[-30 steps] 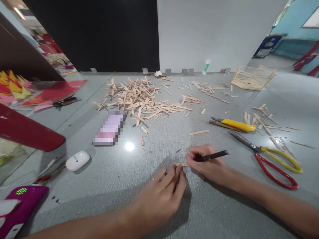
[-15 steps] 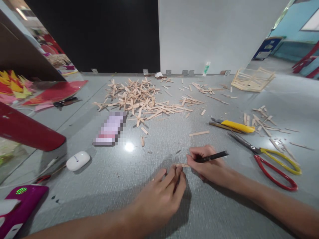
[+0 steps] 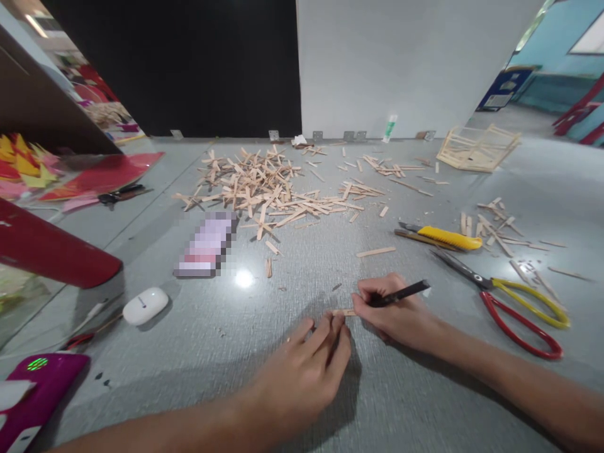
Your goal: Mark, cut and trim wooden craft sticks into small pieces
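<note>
Wrapped in the fingers of my right hand [image 3: 394, 308] is a black pen [image 3: 404, 293], its back end pointing up to the right. The pen's tip is hidden behind those fingers. Under the fingertips of my left hand [image 3: 311, 365], a short wooden stick [image 3: 348, 313] is pinned flat to the grey tabletop. Only the middle of this stick shows between the two hands. My right fingers rest at its right end. Another loose flat stick [image 3: 376, 251] lies beyond my right hand.
Behind are a heap of wooden sticks [image 3: 255, 182] and a stick frame [image 3: 479, 149]. To the right lie a yellow cutter [image 3: 448, 238] and scissors [image 3: 486, 285]. A phone [image 3: 206, 244], white mouse [image 3: 146, 306] and red cylinder [image 3: 56, 248] sit on the left.
The whole view has shifted very slightly. Both hands keep their places on the stick, and the pen has tilted a little.
</note>
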`<state>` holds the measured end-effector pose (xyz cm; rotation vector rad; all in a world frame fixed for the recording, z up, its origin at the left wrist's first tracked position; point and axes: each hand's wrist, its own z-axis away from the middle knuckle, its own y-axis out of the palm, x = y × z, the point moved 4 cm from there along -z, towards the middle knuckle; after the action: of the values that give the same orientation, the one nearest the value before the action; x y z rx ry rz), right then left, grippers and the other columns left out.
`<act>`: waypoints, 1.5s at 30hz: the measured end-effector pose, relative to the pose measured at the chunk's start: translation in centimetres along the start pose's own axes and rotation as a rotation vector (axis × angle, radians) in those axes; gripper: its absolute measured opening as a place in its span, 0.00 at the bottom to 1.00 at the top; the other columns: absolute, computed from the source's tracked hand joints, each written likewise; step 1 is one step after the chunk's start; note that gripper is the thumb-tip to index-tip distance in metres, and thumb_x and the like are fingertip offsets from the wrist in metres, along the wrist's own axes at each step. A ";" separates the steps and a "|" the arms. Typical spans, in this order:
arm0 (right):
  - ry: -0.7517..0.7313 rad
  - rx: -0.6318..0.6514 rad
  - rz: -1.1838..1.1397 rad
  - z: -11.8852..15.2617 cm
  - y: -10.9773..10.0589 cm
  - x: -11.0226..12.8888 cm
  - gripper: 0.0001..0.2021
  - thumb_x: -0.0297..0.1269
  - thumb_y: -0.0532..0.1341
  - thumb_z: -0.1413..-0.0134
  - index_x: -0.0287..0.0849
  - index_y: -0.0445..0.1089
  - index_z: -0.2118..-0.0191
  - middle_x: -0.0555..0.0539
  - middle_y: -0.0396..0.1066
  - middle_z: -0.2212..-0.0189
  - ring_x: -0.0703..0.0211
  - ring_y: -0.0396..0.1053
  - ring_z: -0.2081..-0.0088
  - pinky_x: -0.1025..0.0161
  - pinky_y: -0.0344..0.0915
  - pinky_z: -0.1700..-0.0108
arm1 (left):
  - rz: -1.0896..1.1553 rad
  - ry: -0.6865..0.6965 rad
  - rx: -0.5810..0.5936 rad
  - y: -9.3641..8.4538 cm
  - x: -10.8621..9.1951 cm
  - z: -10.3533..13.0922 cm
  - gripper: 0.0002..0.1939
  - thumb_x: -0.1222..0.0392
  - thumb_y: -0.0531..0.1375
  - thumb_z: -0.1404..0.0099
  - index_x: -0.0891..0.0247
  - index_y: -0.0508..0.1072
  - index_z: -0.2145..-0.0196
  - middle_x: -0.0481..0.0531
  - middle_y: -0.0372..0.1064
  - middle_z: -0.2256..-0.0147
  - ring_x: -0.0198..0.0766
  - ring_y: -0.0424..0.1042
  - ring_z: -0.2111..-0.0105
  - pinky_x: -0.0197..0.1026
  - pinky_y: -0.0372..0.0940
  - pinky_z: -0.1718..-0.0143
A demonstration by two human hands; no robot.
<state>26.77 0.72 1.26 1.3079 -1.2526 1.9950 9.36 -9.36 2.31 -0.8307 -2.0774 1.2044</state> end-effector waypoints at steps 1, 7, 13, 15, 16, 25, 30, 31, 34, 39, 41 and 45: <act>0.004 -0.006 -0.013 0.0 0.0 -0.1 0.21 0.34 0.60 0.36 0.48 0.54 0.80 0.59 0.55 0.90 0.70 0.55 0.88 0.70 0.47 0.85 | 0.002 0.002 0.002 0.0 0.0 0.0 0.18 0.71 0.50 0.24 0.79 0.73 0.43 0.69 0.80 0.45 0.53 0.76 0.45 0.52 0.61 0.45; -0.005 -0.021 -0.110 -0.2 0.5 -0.5 0.21 0.40 0.63 0.34 0.48 0.57 0.79 0.58 0.61 0.88 0.69 0.57 0.88 0.71 0.53 0.84 | -0.011 0.016 -0.011 0.2 0.1 -0.2 0.18 0.72 0.50 0.24 0.80 0.73 0.43 0.70 0.81 0.47 0.55 0.76 0.46 0.52 0.62 0.45; 0.025 -0.016 -0.148 -0.6 0.9 -0.6 0.23 0.42 0.65 0.35 0.47 0.58 0.79 0.58 0.61 0.88 0.70 0.56 0.88 0.71 0.50 0.85 | -0.008 0.021 -0.010 0.3 -0.1 0.0 0.19 0.71 0.52 0.26 0.82 0.73 0.43 0.74 0.79 0.46 0.57 0.76 0.45 0.54 0.61 0.43; 0.042 -0.023 -0.147 -0.6 0.9 -0.6 0.22 0.42 0.65 0.35 0.47 0.58 0.79 0.59 0.60 0.88 0.70 0.56 0.88 0.70 0.49 0.85 | -0.013 0.026 0.003 0.4 -0.1 0.0 0.19 0.70 0.53 0.26 0.82 0.73 0.43 0.74 0.79 0.46 0.57 0.76 0.45 0.54 0.61 0.43; 0.049 -0.028 -0.147 -0.6 1.0 -0.6 0.22 0.42 0.64 0.34 0.47 0.58 0.79 0.59 0.60 0.88 0.70 0.56 0.88 0.70 0.49 0.85 | -0.014 0.029 0.013 0.4 -0.1 0.0 0.19 0.70 0.54 0.26 0.82 0.73 0.42 0.74 0.79 0.46 0.57 0.76 0.45 0.54 0.61 0.43; 0.070 -0.033 -0.139 -0.6 1.0 -0.2 0.22 0.39 0.63 0.36 0.47 0.58 0.81 0.59 0.58 0.89 0.70 0.55 0.88 0.70 0.48 0.85 | -0.022 0.030 0.031 0.3 -0.3 0.0 0.20 0.68 0.54 0.25 0.81 0.72 0.41 0.73 0.79 0.45 0.57 0.75 0.43 0.53 0.62 0.43; 0.071 -0.029 -0.137 -0.6 1.0 -0.1 0.22 0.41 0.63 0.36 0.47 0.57 0.81 0.59 0.59 0.89 0.70 0.54 0.89 0.70 0.47 0.85 | -0.035 0.028 0.017 0.6 -0.2 0.0 0.19 0.67 0.54 0.25 0.82 0.72 0.42 0.75 0.79 0.47 0.56 0.77 0.45 0.52 0.63 0.43; 0.070 -0.029 -0.136 -0.6 1.0 -0.1 0.22 0.41 0.63 0.36 0.47 0.57 0.80 0.59 0.59 0.89 0.70 0.54 0.89 0.70 0.47 0.85 | -0.037 0.028 0.019 0.7 -0.2 0.0 0.20 0.67 0.55 0.26 0.82 0.72 0.41 0.75 0.79 0.46 0.56 0.77 0.45 0.52 0.63 0.44; 0.064 -0.032 -0.129 -0.5 1.0 -0.2 0.22 0.41 0.63 0.36 0.47 0.57 0.80 0.59 0.58 0.89 0.70 0.54 0.88 0.70 0.47 0.84 | -0.023 0.032 0.038 0.9 -0.3 0.1 0.20 0.66 0.57 0.26 0.82 0.71 0.41 0.76 0.79 0.46 0.57 0.76 0.43 0.52 0.64 0.44; 0.059 -0.033 -0.109 -0.6 0.9 -0.2 0.23 0.41 0.63 0.36 0.47 0.56 0.81 0.59 0.57 0.89 0.70 0.53 0.88 0.69 0.47 0.84 | -0.016 0.033 0.053 0.6 -0.3 0.0 0.20 0.66 0.57 0.25 0.82 0.71 0.41 0.74 0.79 0.46 0.57 0.75 0.42 0.53 0.63 0.42; 0.052 -0.027 -0.099 -0.6 0.9 -0.2 0.22 0.42 0.62 0.36 0.47 0.57 0.80 0.59 0.58 0.88 0.69 0.53 0.88 0.68 0.47 0.84 | -0.016 0.031 0.074 0.6 -0.3 0.0 0.20 0.66 0.57 0.25 0.81 0.71 0.40 0.74 0.79 0.45 0.56 0.75 0.42 0.52 0.63 0.42; 0.008 -0.023 -0.064 -0.7 0.9 -0.3 0.23 0.42 0.62 0.36 0.47 0.55 0.80 0.59 0.54 0.88 0.69 0.50 0.86 0.66 0.45 0.82 | -0.010 0.029 0.059 0.6 -0.3 0.1 0.21 0.66 0.58 0.26 0.82 0.71 0.40 0.75 0.78 0.44 0.57 0.76 0.43 0.53 0.62 0.42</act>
<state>25.92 0.95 0.51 1.3110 -1.2112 1.9338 9.61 -9.41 1.63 -0.8042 -2.0109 1.2354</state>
